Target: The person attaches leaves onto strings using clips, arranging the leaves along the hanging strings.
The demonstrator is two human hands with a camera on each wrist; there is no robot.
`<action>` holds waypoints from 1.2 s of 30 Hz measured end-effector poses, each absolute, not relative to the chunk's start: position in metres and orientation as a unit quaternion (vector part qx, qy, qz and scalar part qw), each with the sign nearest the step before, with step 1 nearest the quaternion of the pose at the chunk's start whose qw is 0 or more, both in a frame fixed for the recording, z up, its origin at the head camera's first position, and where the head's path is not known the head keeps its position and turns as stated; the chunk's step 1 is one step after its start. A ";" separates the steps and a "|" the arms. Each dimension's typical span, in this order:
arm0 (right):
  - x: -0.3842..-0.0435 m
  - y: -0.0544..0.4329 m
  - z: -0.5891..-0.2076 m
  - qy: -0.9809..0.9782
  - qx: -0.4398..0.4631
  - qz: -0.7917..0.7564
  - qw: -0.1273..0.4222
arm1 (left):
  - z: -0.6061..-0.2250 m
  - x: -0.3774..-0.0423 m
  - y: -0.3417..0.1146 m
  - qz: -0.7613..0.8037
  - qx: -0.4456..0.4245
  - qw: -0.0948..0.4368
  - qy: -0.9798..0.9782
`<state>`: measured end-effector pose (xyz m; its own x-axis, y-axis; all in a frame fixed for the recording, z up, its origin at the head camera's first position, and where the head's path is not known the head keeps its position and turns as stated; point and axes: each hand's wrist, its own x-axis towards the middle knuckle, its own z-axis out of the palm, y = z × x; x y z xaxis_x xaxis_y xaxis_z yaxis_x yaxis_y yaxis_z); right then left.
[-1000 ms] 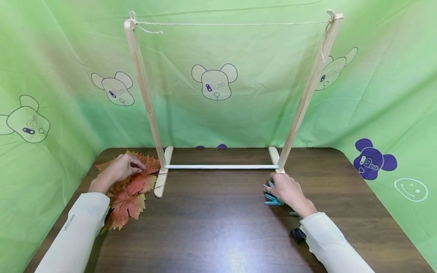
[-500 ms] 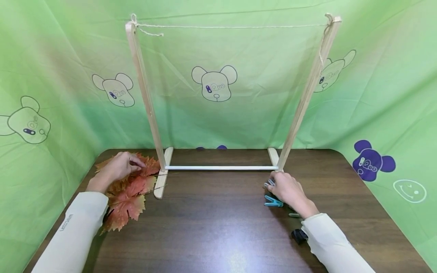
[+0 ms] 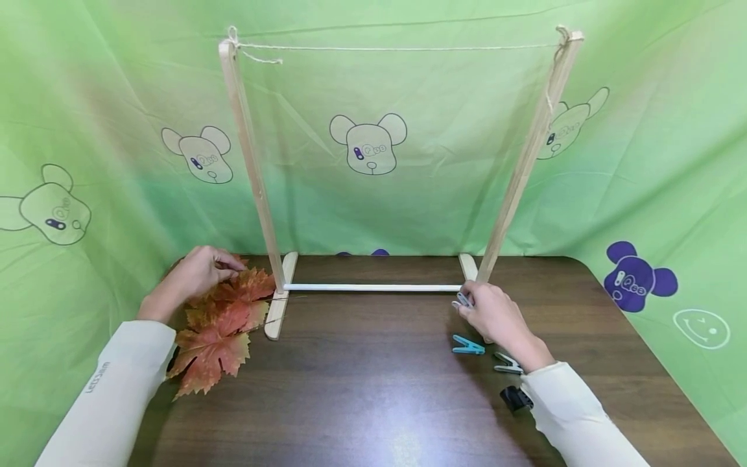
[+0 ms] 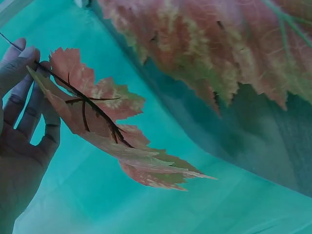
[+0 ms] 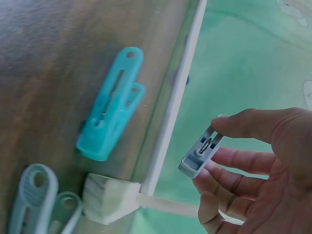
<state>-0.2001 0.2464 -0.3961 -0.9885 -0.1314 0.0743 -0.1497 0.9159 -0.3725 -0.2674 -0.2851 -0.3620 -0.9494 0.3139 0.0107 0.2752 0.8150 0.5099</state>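
Note:
My left hand [image 3: 201,275] pinches the dark stem of a red and yellow artificial maple leaf [image 4: 80,114] between thumb and fingertips. In the left wrist view this leaf hangs tilted and apart from another leaf above it. In the head view the hand is over the far left of a pile of maple leaves [image 3: 213,347]. Near the foot of the right post, my right hand [image 3: 496,314] holds a grey-blue clothespin [image 5: 200,156] between thumb and fingers. A turquoise clothespin [image 3: 468,345] and a grey clothespin [image 3: 508,364] lie on the table below that hand.
A wooden frame stands at the back, its left post [image 3: 251,162] and right post [image 3: 528,162] joined by a string [image 3: 397,48] on top and a white rod [image 3: 373,287] below. A small black object [image 3: 516,398] lies beside the right sleeve. Green cloth [image 3: 373,214] surrounds the table.
My left hand has lifted slightly and moved to the left, away from the pile. The right hand has risen a little with the clothespin, uncovering the grey clothespin on the table.

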 end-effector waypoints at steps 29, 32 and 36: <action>-0.201 0.234 -0.356 -0.936 0.150 0.289 0.132 | -0.327 -0.234 -0.264 0.272 0.179 -0.003 0.945; -0.201 0.233 -0.351 -0.932 0.149 0.297 0.142 | -0.322 -0.230 -0.257 0.272 0.190 -0.009 0.943; -0.200 0.234 -0.347 -0.928 0.148 0.310 0.147 | -0.317 -0.224 -0.246 0.269 0.206 -0.008 0.941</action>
